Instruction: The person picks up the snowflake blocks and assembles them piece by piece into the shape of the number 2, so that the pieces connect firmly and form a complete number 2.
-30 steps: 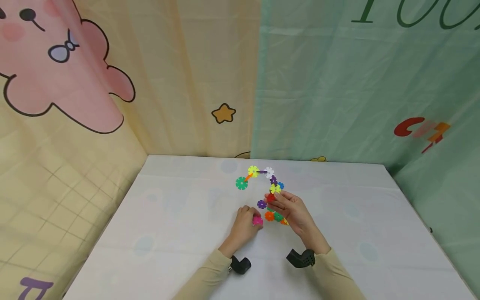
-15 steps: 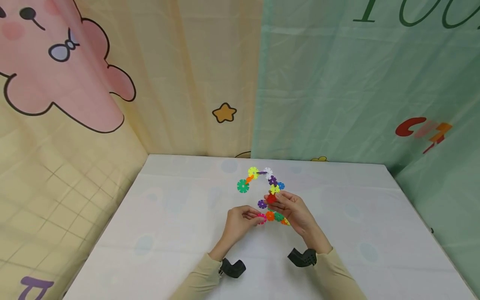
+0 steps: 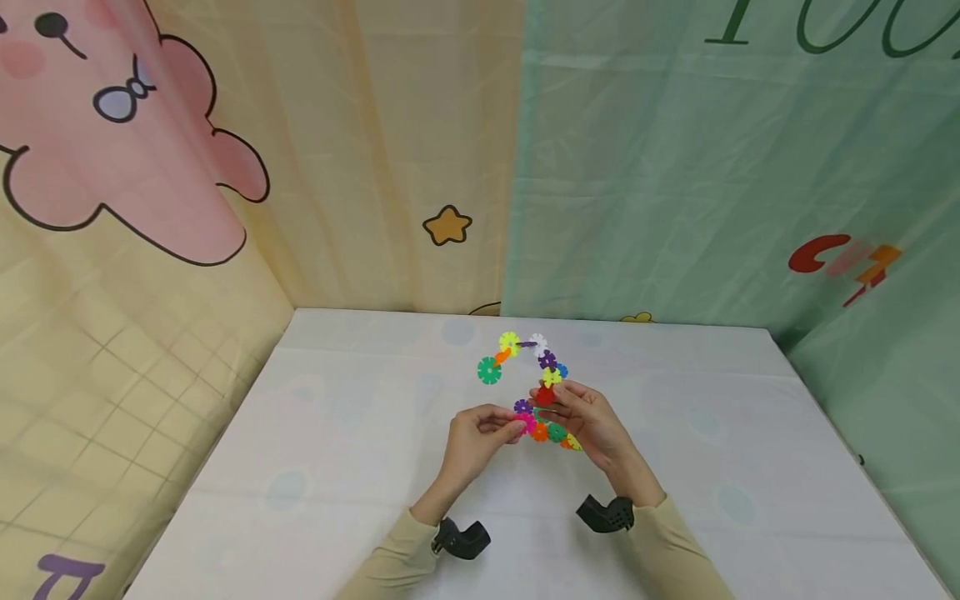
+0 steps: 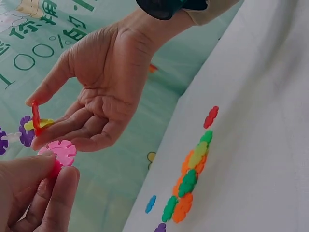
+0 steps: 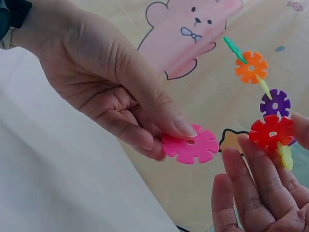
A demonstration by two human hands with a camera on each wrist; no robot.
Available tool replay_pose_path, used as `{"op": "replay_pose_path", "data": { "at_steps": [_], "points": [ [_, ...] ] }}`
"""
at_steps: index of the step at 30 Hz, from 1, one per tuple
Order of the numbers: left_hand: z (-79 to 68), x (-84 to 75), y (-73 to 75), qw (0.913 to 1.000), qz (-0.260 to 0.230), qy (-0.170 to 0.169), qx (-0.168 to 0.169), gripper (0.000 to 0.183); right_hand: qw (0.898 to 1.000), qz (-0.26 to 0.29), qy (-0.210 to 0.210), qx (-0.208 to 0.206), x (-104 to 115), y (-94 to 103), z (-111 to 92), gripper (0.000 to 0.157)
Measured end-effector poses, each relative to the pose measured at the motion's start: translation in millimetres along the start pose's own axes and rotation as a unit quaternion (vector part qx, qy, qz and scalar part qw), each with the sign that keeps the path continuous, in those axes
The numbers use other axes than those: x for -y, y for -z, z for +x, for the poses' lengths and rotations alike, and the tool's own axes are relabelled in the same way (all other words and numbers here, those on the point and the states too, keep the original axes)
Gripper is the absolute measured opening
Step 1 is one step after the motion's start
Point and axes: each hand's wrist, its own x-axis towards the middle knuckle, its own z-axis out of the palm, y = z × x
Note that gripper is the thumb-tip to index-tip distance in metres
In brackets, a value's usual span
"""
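My left hand [image 3: 476, 442] pinches a pink notched plastic disc [image 5: 190, 145] between thumb and fingers. My right hand [image 3: 592, 425] holds a red notched disc [image 5: 271, 132] by its edge, its other fingers spread loosely below. From the red disc runs a chain of slotted-together discs, including a yellow one [image 3: 551, 377], a purple one [image 3: 547, 359], a white one [image 3: 537, 344], another yellow one [image 3: 509, 342], an orange one [image 3: 502, 357] and a green one [image 3: 489, 371] at the free end. In both wrist views the pink disc is close to the red one but apart from it.
Loose discs lie on the white table [image 3: 337, 467] beneath the hands: orange [image 4: 182, 208], green [image 4: 188, 183], red [image 4: 211, 117], blue [image 4: 150, 204] and purple [image 3: 522, 407] among them. Printed curtains [image 3: 637, 167] stand behind the table.
The left hand has lifted the pink disc and brought it up and right, closer to the red disc. The right hand and chain have hardly moved.
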Motion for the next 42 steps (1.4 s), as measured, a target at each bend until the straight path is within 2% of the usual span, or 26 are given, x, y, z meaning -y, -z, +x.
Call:
{"op": "replay_pose_path", "data": {
  "at_steps": [6,13,16,19,25,28,34,39,42],
  "points": [
    [-0.5,-8.3,-2.6,0.9995,-0.030,0.001,-0.007,0.015,1.000,0.006,0.005,-0.004,-1,-0.7,0,0.017],
    [0.6,-13.3,-7.8,0.9967,-0.074,0.025,-0.020,0.016,0.999,-0.007,0.001,-0.045,-4,-4.3,0,0.008],
    [1.4,-12.3,-10.1,0.9957,-0.086,0.024,-0.028,0.016,0.998,-0.004,0.009,-0.054,-5,-5.1,0,0.005],
    [4.2,-2.0,-12.7,0.9935,-0.104,0.031,-0.036,0.016,0.998,-0.004,0.020,-0.058,-5,-5.2,0,0.004],
    [8.2,16.1,-19.4,0.9819,-0.165,0.060,-0.072,0.016,0.997,-0.023,0.034,-0.070,-6,-6.4,-1,0.004],
    [7.4,19.8,-23.3,0.9795,-0.175,0.054,-0.085,0.018,0.995,-0.033,0.034,-0.084,-6,-8.4,-1,0.004],
    [5.0,24.5,-30.7,0.9718,-0.204,0.043,-0.111,0.019,0.991,-0.068,0.029,-0.113,-5,-14.1,0,0.013],
    [4.9,23.8,-36.5,0.9584,-0.242,0.051,-0.142,0.020,0.987,-0.082,0.029,-0.132,-3,-19.5,2,0.017],
    [4.8,23.4,-40.8,0.9449,-0.275,0.061,-0.167,0.019,0.987,-0.077,0.032,-0.137,-2,-22.3,3,0.018]
  ]
}}
